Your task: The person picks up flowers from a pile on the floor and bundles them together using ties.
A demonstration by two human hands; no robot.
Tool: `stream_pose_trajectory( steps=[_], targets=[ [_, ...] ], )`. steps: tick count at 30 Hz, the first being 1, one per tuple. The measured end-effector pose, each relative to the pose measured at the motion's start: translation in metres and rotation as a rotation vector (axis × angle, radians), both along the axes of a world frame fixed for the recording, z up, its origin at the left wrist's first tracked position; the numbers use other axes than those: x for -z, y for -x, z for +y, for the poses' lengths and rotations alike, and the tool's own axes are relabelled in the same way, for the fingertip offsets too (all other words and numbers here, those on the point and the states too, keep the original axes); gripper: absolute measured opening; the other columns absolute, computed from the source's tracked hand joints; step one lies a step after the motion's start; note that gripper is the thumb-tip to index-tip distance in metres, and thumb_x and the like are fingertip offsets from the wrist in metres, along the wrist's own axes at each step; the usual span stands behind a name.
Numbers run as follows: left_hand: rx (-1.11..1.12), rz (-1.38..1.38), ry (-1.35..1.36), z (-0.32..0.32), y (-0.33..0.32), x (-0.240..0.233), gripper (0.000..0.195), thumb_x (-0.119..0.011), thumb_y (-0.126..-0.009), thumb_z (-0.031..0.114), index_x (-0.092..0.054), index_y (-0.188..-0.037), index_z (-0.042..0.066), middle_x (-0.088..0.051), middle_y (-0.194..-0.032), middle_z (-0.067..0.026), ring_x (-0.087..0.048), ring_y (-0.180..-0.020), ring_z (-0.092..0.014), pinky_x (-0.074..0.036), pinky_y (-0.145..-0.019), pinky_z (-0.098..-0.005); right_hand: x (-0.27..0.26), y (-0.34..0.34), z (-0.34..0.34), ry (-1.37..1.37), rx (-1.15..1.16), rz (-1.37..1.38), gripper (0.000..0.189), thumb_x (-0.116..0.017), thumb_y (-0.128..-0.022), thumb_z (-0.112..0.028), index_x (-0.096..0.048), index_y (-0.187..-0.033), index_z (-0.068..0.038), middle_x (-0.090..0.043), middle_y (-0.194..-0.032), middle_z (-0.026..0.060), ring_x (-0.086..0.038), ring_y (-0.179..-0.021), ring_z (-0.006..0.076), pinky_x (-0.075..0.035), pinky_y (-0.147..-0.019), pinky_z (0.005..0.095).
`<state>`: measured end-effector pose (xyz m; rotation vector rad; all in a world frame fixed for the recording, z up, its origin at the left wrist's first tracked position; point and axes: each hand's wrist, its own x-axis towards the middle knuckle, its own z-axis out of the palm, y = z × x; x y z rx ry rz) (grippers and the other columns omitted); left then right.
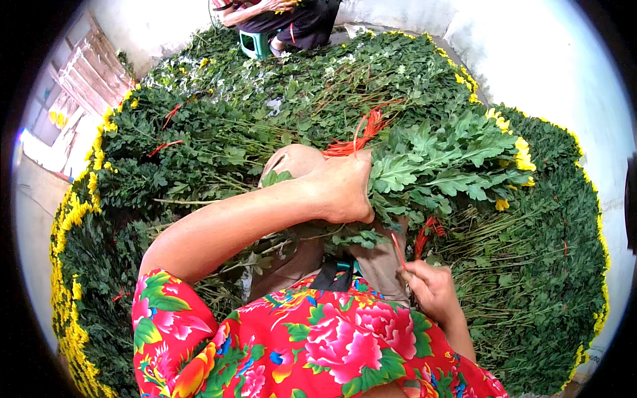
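Observation:
My left hand (343, 186) is closed around a bunch of leafy chrysanthemums (443, 159). Its yellow blooms (522, 156) point right, while cut stems (186, 202) stick out on the left below my forearm. Lower right, my right hand (430, 288) pinches a thin red tie (398, 251) between thumb and fingers, apart from the bunch. A bundle of red ties (366, 134) lies by my knee, just beyond the left hand. More red ties (425, 236) hang near my other leg, above the right hand. My left fingers are mostly hidden behind the wrist and leaves.
Piled chrysanthemums surround me, with a left stack (79, 248) and a right stack (537, 278) whose yellow heads face outward. Another person (298, 25) sits at the far side by a green plastic stool (254, 45). White walls (542, 64) stand behind; wooden boards (94, 74) lean upper left.

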<state>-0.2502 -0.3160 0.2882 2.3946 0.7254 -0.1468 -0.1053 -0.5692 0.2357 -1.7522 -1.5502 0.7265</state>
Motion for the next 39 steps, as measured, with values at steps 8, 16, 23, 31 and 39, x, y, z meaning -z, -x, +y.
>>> stream_pose_trajectory(
  steps=[8,16,23,31,39],
  targets=[
    [0.013,-0.174,-0.204,-0.017,-0.002,0.022,0.06,-0.079,-0.071,0.022,-0.052,-0.116,-0.006,-0.07,-0.089,-0.0284,-0.071,-0.088,-0.045,-0.058,-0.076,-0.0514,-0.078,0.018,0.051,-0.483,-0.441,-0.555,0.02,-0.068,-0.075,-0.007,-0.068,-0.095,-0.003,-0.061,-0.073,0.0037,-0.057,-0.058,0.0178,-0.04,-0.052,0.0334],
    [0.039,0.045,-0.263,-0.036,0.005,0.036,0.047,-0.071,-0.075,0.012,-0.051,-0.112,-0.008,-0.071,-0.086,-0.0219,-0.073,-0.082,-0.038,-0.059,-0.07,-0.0466,-0.049,0.015,0.162,-0.666,-0.037,-0.537,0.009,-0.066,-0.082,-0.006,-0.063,-0.091,-0.005,-0.058,-0.07,0.0114,-0.059,-0.064,0.0329,-0.042,-0.057,0.0416],
    [0.086,0.022,-0.133,-0.031,0.013,0.033,0.045,-0.072,-0.072,0.02,-0.063,-0.107,-0.007,-0.071,-0.092,-0.0192,-0.073,-0.086,-0.034,-0.059,-0.075,-0.0468,-0.02,0.011,0.178,-0.322,0.095,-0.543,0.015,-0.061,-0.091,-0.019,-0.058,-0.081,-0.008,-0.061,-0.069,0.0188,-0.063,-0.066,0.041,-0.046,-0.057,0.0498],
    [0.231,0.069,-0.255,0.031,0.027,-0.01,0.021,-0.065,-0.084,0.022,-0.075,-0.092,0.005,-0.073,-0.105,-0.0209,-0.07,-0.101,-0.036,-0.054,-0.087,-0.0481,-0.019,0.026,0.18,-0.283,0.068,-0.753,0.008,-0.067,-0.086,-0.008,-0.065,-0.093,-0.009,-0.066,-0.074,0.0177,-0.066,-0.069,0.0394,-0.051,-0.059,0.0465],
    [0.293,-0.488,-0.681,-0.001,0.025,-0.012,0.014,-0.071,-0.073,0.022,-0.072,-0.076,0.008,-0.064,-0.105,-0.0143,-0.054,-0.114,-0.037,-0.046,-0.093,-0.0439,-0.008,0.008,0.178,-0.293,0.078,-0.551,0.014,-0.067,-0.079,-0.011,-0.065,-0.08,0.002,-0.063,-0.076,0.0241,-0.061,-0.072,0.048,-0.048,-0.061,0.0482]
  ],
)
